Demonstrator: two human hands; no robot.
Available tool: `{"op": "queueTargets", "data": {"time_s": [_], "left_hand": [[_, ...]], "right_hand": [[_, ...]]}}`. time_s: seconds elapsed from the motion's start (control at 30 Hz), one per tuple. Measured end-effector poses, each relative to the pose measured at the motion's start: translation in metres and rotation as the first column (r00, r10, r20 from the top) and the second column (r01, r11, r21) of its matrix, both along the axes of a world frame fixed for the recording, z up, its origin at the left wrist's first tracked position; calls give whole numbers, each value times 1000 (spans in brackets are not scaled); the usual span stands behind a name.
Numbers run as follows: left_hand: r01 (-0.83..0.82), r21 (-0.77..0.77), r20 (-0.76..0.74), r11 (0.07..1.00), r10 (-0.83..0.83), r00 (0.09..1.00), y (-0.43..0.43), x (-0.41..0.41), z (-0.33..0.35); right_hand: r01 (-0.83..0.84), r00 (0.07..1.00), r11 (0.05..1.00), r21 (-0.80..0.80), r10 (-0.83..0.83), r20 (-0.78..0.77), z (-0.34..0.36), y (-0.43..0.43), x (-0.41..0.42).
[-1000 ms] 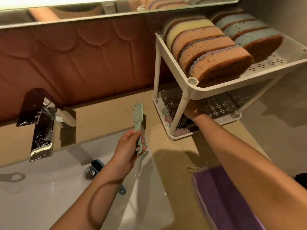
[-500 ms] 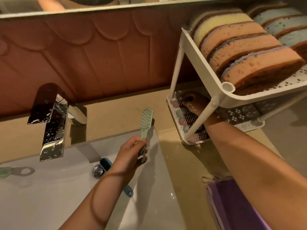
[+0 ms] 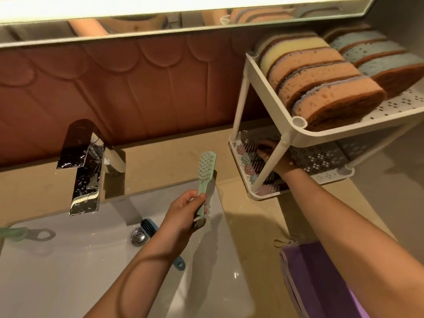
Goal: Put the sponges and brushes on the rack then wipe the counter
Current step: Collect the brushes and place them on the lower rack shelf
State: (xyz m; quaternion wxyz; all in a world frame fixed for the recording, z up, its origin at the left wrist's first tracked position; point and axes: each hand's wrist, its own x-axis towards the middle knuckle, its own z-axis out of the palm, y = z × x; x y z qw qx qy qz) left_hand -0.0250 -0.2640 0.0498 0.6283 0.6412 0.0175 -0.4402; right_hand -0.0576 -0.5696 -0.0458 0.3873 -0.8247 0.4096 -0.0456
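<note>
1. Two hands are at work. The left hand (image 3: 183,212) grips the handle of a green brush (image 3: 205,177) between thumb and fingers, bristle head up, above the right edge of the sink (image 3: 57,271).
2. The right hand (image 3: 273,154) reaches into the lower shelf (image 3: 321,177) of the rack (image 3: 273,104), among the brushes (image 3: 250,166) already lying there. Whether its fingers grasp one or are open I cannot tell; a rack leg and the upper shelf hide them.
3. Done, by the look of it: the sponges (image 3: 321,79) stand in two rows on the upper shelf, and several pastel brushes lie below.
4. Left, I judge: the green brush in hand, a blue brush (image 3: 149,227) lying in the sink by the drain (image 3: 138,236) and partly under the left forearm, and a green handle (image 3: 13,232) at the sink's left edge, cut off by the frame.
5. Wiping has not begun, it seems: the purple cloth (image 3: 321,283) lies on the counter (image 3: 247,221) near the right arm.
6. In the way: the rack's front leg crosses the shelf opening, and the right arm fills it, so the green brush may have to wait or pass between hands. The tap (image 3: 85,171) stands well left, clear of the route.
</note>
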Motion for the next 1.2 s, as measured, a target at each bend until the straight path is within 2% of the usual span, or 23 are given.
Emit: {"op": "queueTargets", "data": {"time_s": [0.1,0.17,0.23,0.4,0.53,0.7,0.9,1.0,1.07,1.2], "left_hand": [[12,-19,1,1000,-12,1000,3,-7,4],[49,-3,25,999,-49,998,4,-13,6],[85,15,60,996,-85,995,6,-20,8],[144,-13,81,989,-143,986,8,-41,10],[207,-3,141,978,-205,969,7,-54,8],[282,22,309,959,-275,910,1,-76,14],[381,69,457,922,-369,810,-16,-92,16],[455,142,493,879,-462,737,-30,-91,17],[434,185,492,882,-466,735,-40,-87,15],[227,234,547,945,-321,773,-68,-70,12]], "right_hand": [[75,989,997,-22,-72,126,53,50,-29],[133,956,984,122,-160,248,78,77,-50],[197,914,947,252,-270,302,96,98,-72],[281,769,867,411,-460,445,121,152,-118],[177,796,827,534,-439,416,125,192,-133],[75,825,809,583,-378,420,126,207,-132],[139,787,813,565,-437,435,124,200,-137],[165,778,810,562,-457,431,124,187,-143],[171,781,811,560,-458,425,123,174,-148],[224,801,808,545,-472,369,116,145,-155]]}}
